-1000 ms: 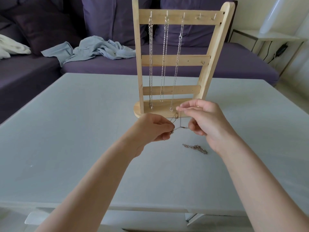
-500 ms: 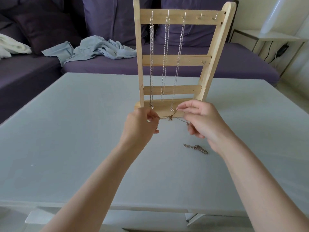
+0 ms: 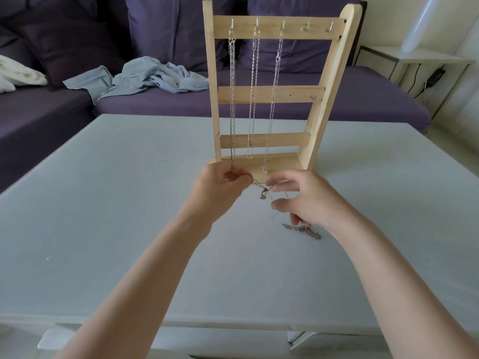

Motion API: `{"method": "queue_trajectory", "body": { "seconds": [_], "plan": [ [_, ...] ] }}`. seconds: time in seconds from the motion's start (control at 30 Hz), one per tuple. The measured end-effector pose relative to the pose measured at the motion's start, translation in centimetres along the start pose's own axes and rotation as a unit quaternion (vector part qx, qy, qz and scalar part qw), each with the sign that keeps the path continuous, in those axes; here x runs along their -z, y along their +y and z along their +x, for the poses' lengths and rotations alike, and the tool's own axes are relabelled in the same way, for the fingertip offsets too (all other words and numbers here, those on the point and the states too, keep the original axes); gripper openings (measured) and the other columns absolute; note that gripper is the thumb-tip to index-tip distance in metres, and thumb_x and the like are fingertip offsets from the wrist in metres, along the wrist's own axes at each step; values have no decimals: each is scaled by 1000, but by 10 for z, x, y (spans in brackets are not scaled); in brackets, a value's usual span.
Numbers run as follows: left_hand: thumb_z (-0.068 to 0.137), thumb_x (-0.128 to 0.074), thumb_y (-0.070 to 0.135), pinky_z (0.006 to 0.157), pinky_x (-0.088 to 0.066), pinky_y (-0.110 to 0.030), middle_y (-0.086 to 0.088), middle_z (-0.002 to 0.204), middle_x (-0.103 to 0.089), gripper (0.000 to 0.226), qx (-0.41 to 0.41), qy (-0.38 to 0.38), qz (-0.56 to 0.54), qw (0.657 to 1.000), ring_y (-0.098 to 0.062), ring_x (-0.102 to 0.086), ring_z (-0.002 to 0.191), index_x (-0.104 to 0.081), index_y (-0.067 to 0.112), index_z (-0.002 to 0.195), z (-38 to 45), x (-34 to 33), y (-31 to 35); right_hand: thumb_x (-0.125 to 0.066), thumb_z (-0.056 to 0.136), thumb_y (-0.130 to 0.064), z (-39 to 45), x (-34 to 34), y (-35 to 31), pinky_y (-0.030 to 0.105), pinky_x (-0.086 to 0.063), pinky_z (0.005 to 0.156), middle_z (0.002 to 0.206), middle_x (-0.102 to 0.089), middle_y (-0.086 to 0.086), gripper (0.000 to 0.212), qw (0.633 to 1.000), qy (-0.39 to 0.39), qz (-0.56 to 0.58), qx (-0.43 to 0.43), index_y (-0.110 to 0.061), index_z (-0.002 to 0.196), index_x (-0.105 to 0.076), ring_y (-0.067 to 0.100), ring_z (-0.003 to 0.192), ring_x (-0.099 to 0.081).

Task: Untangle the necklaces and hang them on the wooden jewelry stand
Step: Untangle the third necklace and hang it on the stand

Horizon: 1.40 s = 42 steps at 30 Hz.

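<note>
Thin chain (image 3: pixel 263 194) in pinch grip btwn left hand (image 3: pixel 220 187) & right hand (image 3: pixel 305 200).

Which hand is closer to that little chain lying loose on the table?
The right hand, just above the loose chain. The left hand is farther off to its left, pinching the thin necklace.

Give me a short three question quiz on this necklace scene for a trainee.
1. True or false: three chains hang from the top rail of the wooden stand.
2. How many top hooks are free? A one, B two, C four.
3. Fill in: the left hand and right hand both pinch the thin ____, while a heavier chain lies on the table.

Key: 1 true; 2 B; 3 necklace.
</note>
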<state>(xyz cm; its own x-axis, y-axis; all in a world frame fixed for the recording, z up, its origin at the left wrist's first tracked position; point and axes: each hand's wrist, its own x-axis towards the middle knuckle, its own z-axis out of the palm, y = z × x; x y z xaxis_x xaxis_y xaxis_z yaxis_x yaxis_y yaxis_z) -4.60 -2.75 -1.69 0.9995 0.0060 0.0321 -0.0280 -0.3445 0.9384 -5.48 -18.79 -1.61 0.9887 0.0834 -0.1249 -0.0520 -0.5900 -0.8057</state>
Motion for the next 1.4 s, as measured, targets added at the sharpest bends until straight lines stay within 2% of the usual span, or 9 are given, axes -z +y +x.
{"method": "queue_trajectory", "body": {
  "seconds": [0.27, 0.47, 0.63, 0.73, 0.83, 0.9, 1.0, 1.2, 1.4],
  "plan": [
    [92, -49, 1, 67, -53, -15, -6, 79, -66, 16, 50, -41, -195, 979, -13, -61, 70, -59, 5, 80, -2, 5, 7, -56, 92, -17, -8, 1, -16, 20, -21, 37, 89, -74, -3, 13, 988, -92, 125, 4, -14, 97, -67, 9, 36, -34],
    [91, -51, 2, 62, -51, -15, -6, 78, -64, 15, 25, -41, -181, 982, -11, -62, 65, -58, 6, 78, -2, 5, 9, -68, 84, -22, -6, -3, -14, 15, -18, 36, 60, -61, -1, 10, 989, -48, 133, 36, -16, 92, -72, 8, 40, -23],
    [91, -51, 4, 61, -53, -15, -5, 77, -64, 11, 52, -29, -150, 987, -11, -62, 64, -61, 4, 86, -1, 7, 7, -65, 86, -13, -6, 5, -14, 19, -13, 39, 58, -61, -1, 6, 981, -23, 187, 41, -9, 87, -69, 9, 38, -21],
    [90, -54, 7, 76, -54, -24, -8, 82, -63, 11, 69, -40, -107, 991, -17, -60, 73, -64, 2, 90, -1, 6, 4, -60, 89, -9, -6, 6, -13, 16, -14, 36, 58, -61, -1, 8, 980, -26, 191, 44, -6, 89, -67, 8, 36, -21],
    [87, -61, 15, 85, -48, -27, -1, 91, -66, 8, 28, -32, -39, 998, -14, -59, 86, -68, 17, 84, -2, 6, 4, -60, 88, -9, -6, 6, -13, 16, -14, 36, 61, -61, 1, 8, 982, -25, 184, 41, -5, 89, -68, 9, 37, -21],
    [86, -62, 16, 73, -47, -19, 11, 82, -67, 13, -20, -36, -17, 999, -5, -57, 77, -67, 24, 78, -3, 5, 7, -62, 87, -9, -5, 6, -13, 17, -14, 36, 61, -61, 2, 9, 984, -26, 175, 36, -4, 91, -68, 9, 37, -21],
    [85, -65, 12, 64, -50, -21, 20, 63, -65, 20, -74, -51, 9, 996, 0, -56, 63, -67, 28, 73, -4, 3, 9, -63, 86, -10, -5, 5, -14, 17, -15, 36, 60, -61, 1, 10, 986, -28, 162, 34, -4, 92, -68, 10, 38, -23],
    [81, -66, 7, 54, -41, -6, 18, 57, -62, 22, -150, -44, 76, 985, 5, -57, 55, -65, 24, 67, -4, 3, 7, -63, 87, -11, -6, 5, -14, 18, -19, 38, 64, -62, 2, 7, 991, -33, 119, 42, -7, 84, -69, 8, 36, -27],
    [81, -61, 14, 58, -41, -7, 13, 65, -62, 19, -196, -33, 118, 973, 4, -57, 59, -58, 25, 67, -5, 1, 4, -55, 90, -13, -8, 6, -15, 22, -30, 44, 68, -63, -1, 18, 989, -52, 126, 52, -9, 78, -68, 10, 41, -41]
  ]
}}
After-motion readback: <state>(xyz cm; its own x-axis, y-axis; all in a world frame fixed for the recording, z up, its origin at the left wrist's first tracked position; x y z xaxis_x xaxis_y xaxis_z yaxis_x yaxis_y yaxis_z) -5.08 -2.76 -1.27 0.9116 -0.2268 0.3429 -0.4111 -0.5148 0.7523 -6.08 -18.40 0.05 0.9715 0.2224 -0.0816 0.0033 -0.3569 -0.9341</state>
